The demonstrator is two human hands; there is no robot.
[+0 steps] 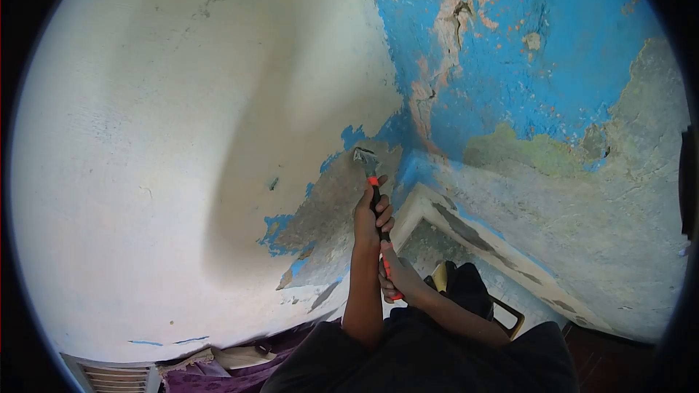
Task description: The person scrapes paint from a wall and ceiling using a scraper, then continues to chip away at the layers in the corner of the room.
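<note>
A long-handled paint scraper [370,167], with a metal head and a red and black handle, is held in both hands. My left hand [366,216] is wrapped round the upper handle, below the head. Lower down, my right hand [400,276] grips the red end of the handle. The scraper's head lies against a bare grey patch [320,207] on the left wall, close to the corner. Ragged blue paint edges [353,133] border that patch, with whitish paint beyond.
The right wall [510,80] shows blue paint, cracks and exposed plaster. A skirting ledge [480,236] runs along its foot from the corner. Purple cloth [218,376] and a slatted vent-like panel [113,378] are at lower left. A curved frame [518,316] stands at my right.
</note>
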